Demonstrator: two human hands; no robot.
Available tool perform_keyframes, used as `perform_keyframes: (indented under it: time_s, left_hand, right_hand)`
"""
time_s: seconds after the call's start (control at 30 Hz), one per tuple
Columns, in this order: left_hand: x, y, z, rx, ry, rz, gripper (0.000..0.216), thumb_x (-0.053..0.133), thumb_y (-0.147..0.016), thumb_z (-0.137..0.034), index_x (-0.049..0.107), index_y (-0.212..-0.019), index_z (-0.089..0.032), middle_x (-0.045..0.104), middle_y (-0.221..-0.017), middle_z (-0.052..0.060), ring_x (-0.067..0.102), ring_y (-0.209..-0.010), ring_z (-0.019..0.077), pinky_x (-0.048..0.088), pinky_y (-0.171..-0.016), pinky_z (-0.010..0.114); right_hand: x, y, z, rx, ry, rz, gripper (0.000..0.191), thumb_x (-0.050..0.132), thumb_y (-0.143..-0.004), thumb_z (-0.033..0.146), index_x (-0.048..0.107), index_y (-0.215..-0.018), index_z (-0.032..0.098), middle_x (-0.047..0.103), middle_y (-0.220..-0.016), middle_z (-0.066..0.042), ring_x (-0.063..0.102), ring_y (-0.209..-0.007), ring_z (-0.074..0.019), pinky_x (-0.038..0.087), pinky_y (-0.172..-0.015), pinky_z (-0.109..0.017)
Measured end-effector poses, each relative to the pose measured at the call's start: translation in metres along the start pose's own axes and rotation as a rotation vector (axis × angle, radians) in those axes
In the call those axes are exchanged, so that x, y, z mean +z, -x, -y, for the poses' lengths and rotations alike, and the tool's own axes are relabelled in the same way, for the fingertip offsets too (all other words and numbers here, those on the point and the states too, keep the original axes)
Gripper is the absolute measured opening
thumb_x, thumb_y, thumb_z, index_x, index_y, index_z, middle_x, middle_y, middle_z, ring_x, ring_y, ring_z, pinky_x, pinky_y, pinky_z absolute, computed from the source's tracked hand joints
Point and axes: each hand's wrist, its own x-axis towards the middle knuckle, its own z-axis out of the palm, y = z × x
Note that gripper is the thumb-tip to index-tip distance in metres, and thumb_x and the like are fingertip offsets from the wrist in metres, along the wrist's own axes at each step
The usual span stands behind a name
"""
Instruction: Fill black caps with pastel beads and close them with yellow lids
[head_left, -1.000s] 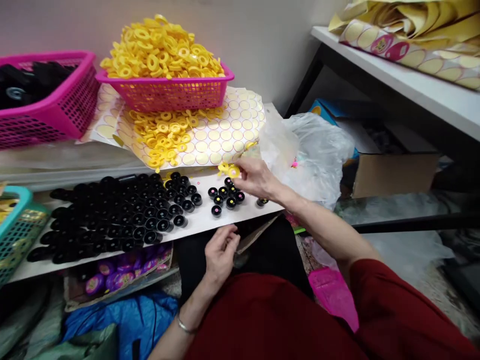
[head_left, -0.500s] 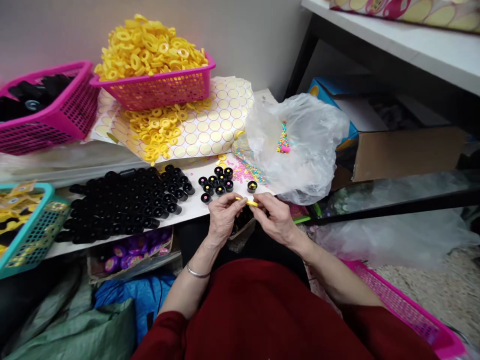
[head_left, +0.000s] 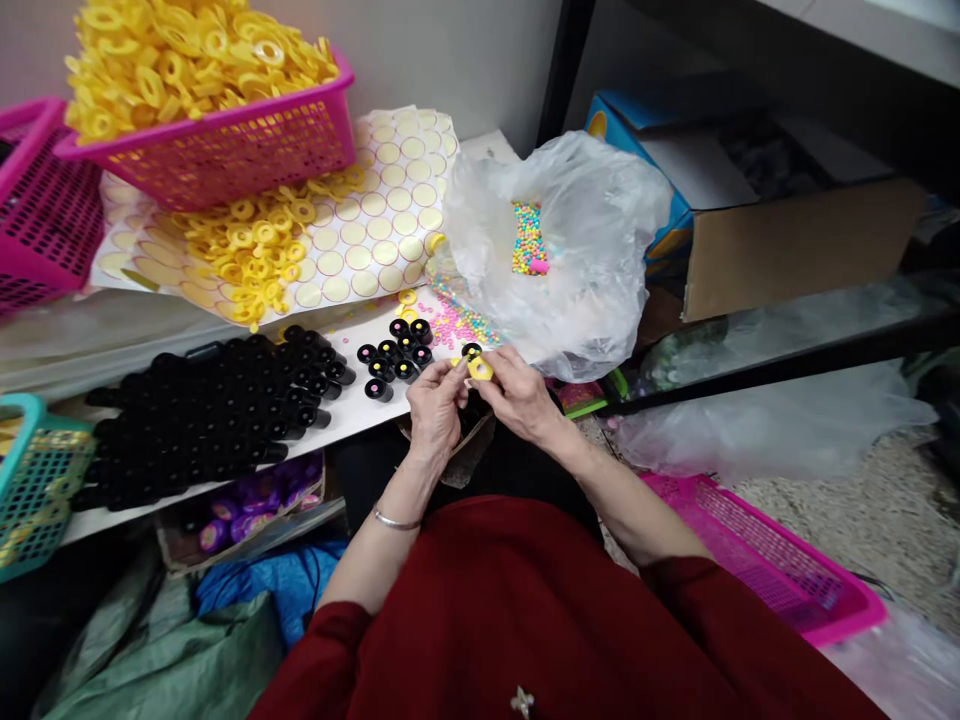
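In the head view both hands meet at the table's front edge. My right hand (head_left: pixel 523 398) pinches a yellow plastic ring (head_left: pixel 481 369), its round face turned up. My left hand (head_left: pixel 435 408) is closed at the ring's left side, thumb and fingertips pressed together on its yellow edge. Just behind the ring stands a single black cap (head_left: pixel 471 350), partly covered by it. To the left is a small group of upright black caps (head_left: pixel 377 389) with pink or yellow beads in their centres. Loose pink beads (head_left: pixel 450 325) are scattered behind.
Many black caps (head_left: pixel 195 420) crowd the left of the white table. A pink basket (head_left: pixel 225 150) heaped with yellow rings stands behind on a sticker sheet (head_left: pixel 390 215). A clear plastic bag (head_left: pixel 592 220) with coloured beads lies right, near an open cardboard box (head_left: pixel 795 250).
The yellow ring has tipped from edge-on to show its round face. My hands now sit closer to the single black cap. The whole view has shifted.
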Motion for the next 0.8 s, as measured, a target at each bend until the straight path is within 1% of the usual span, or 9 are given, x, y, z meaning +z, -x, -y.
perform_keyframes:
  time_s: [0.07,0.17,0.27,0.37,0.53,0.63,0.7,0.8]
  left_hand:
    - [0.002,-0.005,0.002,0.013,0.008,-0.004,0.037,0.085,-0.049,-0.034,0.063,-0.07,-0.013,0.058,-0.055,-0.004,0.047,-0.041,0.0034,0.032,-0.038,0.015]
    - [0.001,-0.01,0.009,0.022,-0.023,-0.041,0.034,0.082,-0.053,-0.033,0.063,-0.071,-0.012,0.062,-0.058,-0.002,0.05,-0.042,0.004,0.035,-0.039,0.015]
    - [-0.002,-0.015,0.016,0.042,-0.071,-0.092,0.028,0.078,-0.06,-0.033,0.064,-0.071,-0.011,0.06,-0.057,-0.002,0.049,-0.042,0.0039,0.035,-0.039,0.015]
    - [-0.005,-0.02,0.02,0.065,-0.115,-0.088,0.023,0.073,-0.065,-0.033,0.064,-0.069,-0.011,0.056,-0.053,-0.003,0.047,-0.041,0.0039,0.034,-0.039,0.015]
    - [-0.002,-0.024,0.022,0.115,-0.177,-0.067,0.025,0.07,-0.069,-0.035,0.064,-0.064,-0.012,0.049,-0.045,-0.005,0.039,-0.038,0.003,0.028,-0.037,0.016]
    - [0.001,-0.025,0.022,0.112,-0.189,-0.071,0.03,0.07,-0.069,-0.039,0.061,-0.058,-0.012,0.046,-0.041,-0.005,0.035,-0.037,0.0027,0.025,-0.037,0.017]
    - [0.003,-0.025,0.023,0.1,-0.199,-0.074,0.035,0.07,-0.069,-0.042,0.059,-0.054,-0.012,0.044,-0.039,-0.005,0.034,-0.036,0.0028,0.023,-0.036,0.018]
    - [0.007,-0.027,0.024,0.102,-0.211,-0.1,0.038,0.072,-0.067,-0.043,0.057,-0.05,-0.013,0.04,-0.036,-0.006,0.031,-0.035,0.0023,0.021,-0.037,0.018]
  right_hand:
    - [0.002,-0.013,-0.01,0.023,0.007,0.056,0.016,0.045,-0.093,0.026,0.057,-0.096,0.016,0.057,-0.089,-0.009,0.055,-0.082,-0.0196,0.048,-0.073,-0.031]
    - [0.006,-0.025,-0.021,0.059,0.073,0.151,0.016,0.05,-0.089,0.026,0.057,-0.098,0.015,0.058,-0.097,-0.011,0.054,-0.089,-0.0217,0.045,-0.075,-0.031]
    - [0.007,-0.029,-0.025,0.077,0.144,0.229,0.015,0.052,-0.087,0.025,0.058,-0.097,0.015,0.058,-0.102,-0.012,0.053,-0.095,-0.0235,0.043,-0.077,-0.031]
    - [0.006,-0.031,-0.026,0.077,0.168,0.28,0.012,0.051,-0.088,0.025,0.057,-0.094,0.016,0.058,-0.099,-0.011,0.053,-0.093,-0.0229,0.042,-0.075,-0.03]
    - [0.005,-0.034,-0.027,0.069,0.134,0.296,0.009,0.051,-0.088,0.025,0.056,-0.09,0.018,0.056,-0.094,-0.008,0.051,-0.088,-0.0205,0.039,-0.072,-0.028]
    - [0.007,-0.034,-0.03,0.075,0.08,0.299,0.01,0.049,-0.089,0.025,0.056,-0.089,0.018,0.055,-0.094,-0.007,0.05,-0.084,-0.0186,0.039,-0.07,-0.028]
    - [0.01,-0.033,-0.032,0.086,0.007,0.281,0.011,0.047,-0.09,0.024,0.056,-0.088,0.018,0.054,-0.093,-0.006,0.05,-0.081,-0.0173,0.039,-0.07,-0.027]
    - [0.015,-0.031,-0.036,0.131,-0.167,0.213,0.01,0.05,-0.087,0.022,0.058,-0.085,0.017,0.053,-0.089,-0.005,0.051,-0.079,-0.016,0.041,-0.07,-0.028]
